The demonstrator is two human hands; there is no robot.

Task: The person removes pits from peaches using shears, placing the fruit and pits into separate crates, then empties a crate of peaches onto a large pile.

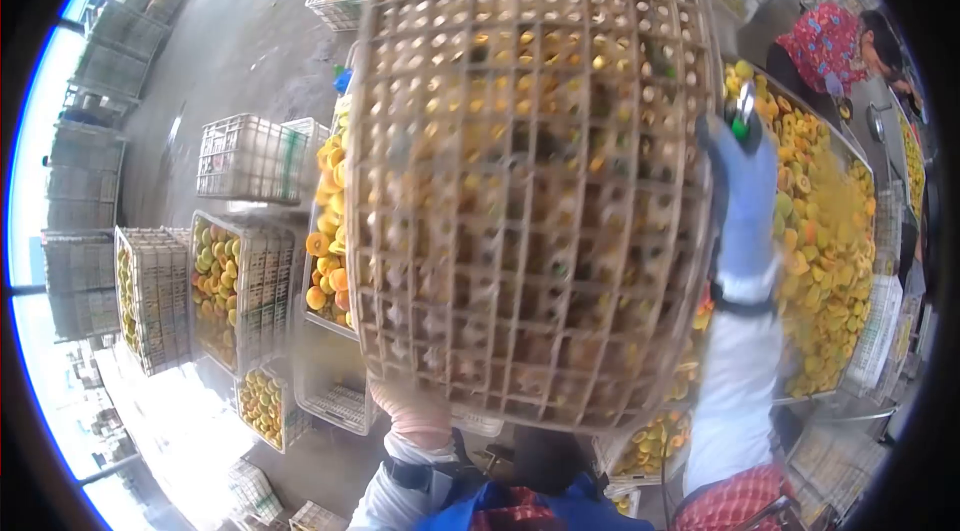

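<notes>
A large slatted plastic crate (540,181) is held up on its side, its lattice face toward me and filling the middle of the view. Yellow-orange fruit shows blurred through the openings. My right hand (745,196), in a blue glove, grips the crate's right edge. A small metal tool with a green part (743,116) sticks out at the top of that hand. At the crate's lower left corner, my left hand (410,413) is closed on the bottom edge, its fingertips hidden behind the crate.
Halved yellow fruit (825,251) covers a long table on the right, and more orange halves (328,241) lie left of the crate. Fruit-filled crates (215,281) stand on the floor at left, near stacked crates (85,176). A person in a red patterned top (825,46) works at upper right.
</notes>
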